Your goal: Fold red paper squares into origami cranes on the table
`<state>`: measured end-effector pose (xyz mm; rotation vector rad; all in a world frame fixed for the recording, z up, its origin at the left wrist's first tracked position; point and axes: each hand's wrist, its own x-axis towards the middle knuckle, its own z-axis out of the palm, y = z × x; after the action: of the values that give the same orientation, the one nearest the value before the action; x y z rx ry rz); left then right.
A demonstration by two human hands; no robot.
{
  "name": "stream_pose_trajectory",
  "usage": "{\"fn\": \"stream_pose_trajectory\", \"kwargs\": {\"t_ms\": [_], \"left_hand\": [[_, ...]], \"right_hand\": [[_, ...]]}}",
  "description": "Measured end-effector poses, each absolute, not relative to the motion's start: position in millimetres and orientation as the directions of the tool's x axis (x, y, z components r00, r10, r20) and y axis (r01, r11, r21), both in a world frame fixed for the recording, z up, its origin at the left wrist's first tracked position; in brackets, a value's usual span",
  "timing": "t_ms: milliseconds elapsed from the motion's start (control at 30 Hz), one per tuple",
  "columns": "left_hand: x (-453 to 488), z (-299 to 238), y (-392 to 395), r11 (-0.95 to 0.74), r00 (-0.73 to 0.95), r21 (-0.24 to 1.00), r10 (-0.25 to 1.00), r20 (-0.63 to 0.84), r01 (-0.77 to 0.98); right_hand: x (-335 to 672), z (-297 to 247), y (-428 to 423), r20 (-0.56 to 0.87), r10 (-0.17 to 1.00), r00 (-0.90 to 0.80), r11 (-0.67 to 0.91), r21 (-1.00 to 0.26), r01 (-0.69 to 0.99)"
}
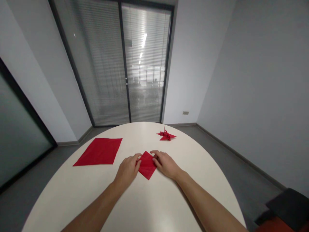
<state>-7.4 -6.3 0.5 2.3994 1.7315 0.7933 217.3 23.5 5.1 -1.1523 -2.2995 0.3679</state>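
A small red folded paper [147,165], diamond-shaped with one corner pointing toward me, lies on the white round table [154,206]. My left hand [129,166] pinches its left corner between thumb and fingers. At the right corner, my right hand [165,162] has its thumb on the paper and its fingers curled round the edge. Faint crease lines cross the paper's upper face. The fingertips under or behind its edges are partly hidden.
Red paper sheets [98,151] lie flat at the table's left. Folded red paper cranes [166,134] rest near the far right edge. A dark chair [289,206] stands at the lower right, beyond the table. Glass doors with blinds [147,96] are behind.
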Motion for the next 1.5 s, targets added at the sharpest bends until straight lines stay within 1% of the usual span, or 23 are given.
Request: {"fn": "stream_pose_trajectory", "kwargs": {"t_ms": [67,167,300,400,500,600,767,833,933,1033,1100,1333,1500], "left_hand": [[-8.6,-1.7,-4.9,-0.356,0.222,0.364,0.906,0.361,0.861],[-11.1,-4.7,-3.6,-0.393,0.243,0.371,0.888,0.391,0.841],[-13.2,-6.8,-2.0,-0.455,0.301,0.326,0.853,0.426,0.829],[-13.8,-7.0,-0.4,-0.511,0.378,0.291,0.831,0.409,0.809],[-14.1,-5.8,-0.5,-0.554,0.439,0.295,0.816,0.376,0.778],[-13.6,-3.1,-2.9,-0.554,0.437,0.307,0.817,0.376,0.774],[-10.2,0.9,-5.7,-0.549,0.442,0.28,0.82,0.365,0.787],[-9.0,1.7,-6.3,-0.547,0.442,0.267,0.82,0.364,0.794],[-8.2,3.1,-8.3,-0.548,0.448,0.239,0.816,0.366,0.802],[-8.2,5.7,-11.4,-0.547,0.453,0.217,0.814,0.365,0.808],[-8.0,8.2,-13.4,-0.538,0.45,0.204,0.819,0.356,0.817],[-3.9,13.7,-18.0,-0.51,0.438,0.148,0.829,0.349,0.847],[-1.9,13.0,-18.6,-0.511,0.444,0.118,0.823,0.354,0.852]], "right_hand": [[216.2,1.5,24.7,0.358,0.804,-0.476,0.595,-0.487,0.639],[215.2,-1.1,25.8,0.401,0.773,-0.491,0.634,-0.499,0.591],[214.3,-4.7,29.5,0.438,0.72,-0.538,0.694,-0.453,0.56],[214.2,-8.0,32.9,0.425,0.711,-0.56,0.703,-0.411,0.58],[214.5,-7.6,32.6,0.416,0.709,-0.57,0.705,-0.387,0.595],[214.9,-3.5,29.0,0.413,0.704,-0.577,0.709,-0.369,0.601],[215.1,0.9,26.1,0.403,0.696,-0.594,0.716,-0.329,0.616],[215.6,0.3,26.2,0.383,0.696,-0.608,0.716,-0.298,0.631],[217.3,-1.3,25.3,0.316,0.733,-0.602,0.678,-0.273,0.683],[219.0,-1.5,23.3,0.255,0.777,-0.575,0.629,-0.278,0.726],[219.1,-0.5,22.3,0.251,0.791,-0.558,0.611,-0.29,0.737],[216.3,6.2,21.2,0.39,0.77,-0.505,0.631,-0.349,0.693],[215.9,10.6,20.0,0.365,0.762,-0.535,0.644,-0.348,0.681]]}}
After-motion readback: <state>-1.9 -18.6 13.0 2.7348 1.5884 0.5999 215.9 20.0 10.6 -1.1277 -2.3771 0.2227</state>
